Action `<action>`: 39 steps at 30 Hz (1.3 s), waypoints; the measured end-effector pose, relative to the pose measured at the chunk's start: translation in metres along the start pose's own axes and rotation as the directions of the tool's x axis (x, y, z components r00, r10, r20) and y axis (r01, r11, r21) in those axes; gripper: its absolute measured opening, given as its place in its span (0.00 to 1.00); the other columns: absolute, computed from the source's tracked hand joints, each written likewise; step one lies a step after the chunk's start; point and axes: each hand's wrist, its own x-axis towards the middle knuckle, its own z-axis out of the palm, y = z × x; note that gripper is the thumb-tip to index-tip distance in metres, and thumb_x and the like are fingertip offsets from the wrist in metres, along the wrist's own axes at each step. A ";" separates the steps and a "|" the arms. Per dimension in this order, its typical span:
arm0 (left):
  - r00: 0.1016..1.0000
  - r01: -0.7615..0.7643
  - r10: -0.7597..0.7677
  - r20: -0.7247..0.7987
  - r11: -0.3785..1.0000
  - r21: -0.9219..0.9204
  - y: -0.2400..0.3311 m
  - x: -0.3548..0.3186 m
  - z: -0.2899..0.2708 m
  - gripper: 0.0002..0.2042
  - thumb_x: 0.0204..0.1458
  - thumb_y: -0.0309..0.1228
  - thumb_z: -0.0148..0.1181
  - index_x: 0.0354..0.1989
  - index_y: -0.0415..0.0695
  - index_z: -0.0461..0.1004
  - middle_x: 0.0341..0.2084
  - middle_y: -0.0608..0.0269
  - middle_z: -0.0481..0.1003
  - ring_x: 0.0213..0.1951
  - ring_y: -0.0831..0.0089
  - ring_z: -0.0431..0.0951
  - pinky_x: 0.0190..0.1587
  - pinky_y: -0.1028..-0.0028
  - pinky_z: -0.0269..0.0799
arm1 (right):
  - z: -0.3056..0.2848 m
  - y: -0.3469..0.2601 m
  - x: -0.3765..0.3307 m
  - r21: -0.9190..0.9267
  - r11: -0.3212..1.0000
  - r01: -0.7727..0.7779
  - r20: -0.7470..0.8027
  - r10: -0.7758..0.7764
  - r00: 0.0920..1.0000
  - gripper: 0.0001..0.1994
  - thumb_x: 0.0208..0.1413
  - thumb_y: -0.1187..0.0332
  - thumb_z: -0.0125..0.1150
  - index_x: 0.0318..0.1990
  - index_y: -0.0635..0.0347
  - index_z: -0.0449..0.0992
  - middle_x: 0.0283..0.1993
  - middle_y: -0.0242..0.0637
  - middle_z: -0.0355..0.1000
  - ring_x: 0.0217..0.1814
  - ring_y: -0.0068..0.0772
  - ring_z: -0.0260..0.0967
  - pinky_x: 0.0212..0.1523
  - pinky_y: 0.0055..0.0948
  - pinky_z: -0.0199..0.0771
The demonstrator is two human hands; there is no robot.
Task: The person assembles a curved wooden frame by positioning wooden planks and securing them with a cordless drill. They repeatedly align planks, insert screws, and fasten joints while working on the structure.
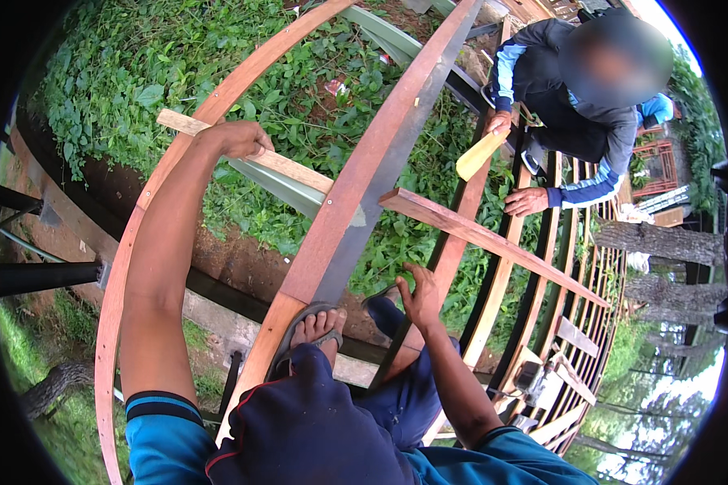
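Note:
My left hand (247,139) is closed on a pale wooden strip (299,170). The strip spans from the curved outer beam (137,212) to a wider reddish beam (340,198). A grey-green metal member (279,187) runs just below it. My right hand (421,296) hovers above the gap right of the wide beam, fingers apart and holding nothing. A reddish plank (493,240) lies across several beams beyond that hand. My sandalled foot (315,327) rests on the wide beam.
A co-worker (574,121) crouches at the upper right, gripping a flat yellow piece (481,156); their other hand (526,201) touches a beam. Open gaps between beams show leafy plants (154,73) below. Loose boards (576,335) lie on the frame at right, near tree trunks (663,242).

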 end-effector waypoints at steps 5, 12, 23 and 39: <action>0.992 0.079 -0.073 0.103 0.996 -0.051 -0.005 -0.002 0.001 0.16 0.64 0.33 0.59 0.58 0.64 0.82 0.55 0.71 0.82 0.62 0.60 0.76 0.71 0.29 0.33 | 0.013 -0.009 -0.011 -0.221 0.971 0.091 0.142 -0.060 0.988 0.21 0.61 0.56 0.65 0.57 0.56 0.79 0.55 0.44 0.78 0.63 0.47 0.70 0.68 0.47 0.59; 0.994 0.098 -0.096 -0.057 0.995 0.028 -0.002 -0.010 0.018 0.14 0.63 0.36 0.59 0.53 0.65 0.84 0.56 0.70 0.80 0.69 0.59 0.67 0.74 0.36 0.32 | 0.018 -0.016 -0.009 -0.292 0.956 0.032 0.135 0.008 0.991 0.20 0.62 0.50 0.63 0.54 0.53 0.80 0.52 0.41 0.79 0.60 0.45 0.72 0.66 0.46 0.59; 0.989 0.068 -0.062 -0.135 0.997 0.039 0.008 -0.012 0.021 0.13 0.63 0.36 0.59 0.53 0.60 0.85 0.49 0.65 0.82 0.61 0.57 0.68 0.70 0.44 0.48 | 0.019 -0.013 -0.011 -0.280 0.960 0.025 0.124 0.011 0.992 0.19 0.61 0.52 0.64 0.53 0.52 0.81 0.49 0.42 0.80 0.57 0.46 0.74 0.67 0.46 0.59; 0.619 -0.286 -0.166 -0.767 0.863 -0.417 0.082 -0.126 0.002 0.13 0.70 0.38 0.53 0.45 0.42 0.79 0.27 0.65 0.78 0.29 0.70 0.77 0.37 0.70 0.74 | -0.005 -0.042 -0.004 0.101 0.978 -0.181 0.155 0.164 0.974 0.24 0.64 0.53 0.63 0.62 0.57 0.76 0.57 0.45 0.79 0.63 0.44 0.72 0.68 0.45 0.62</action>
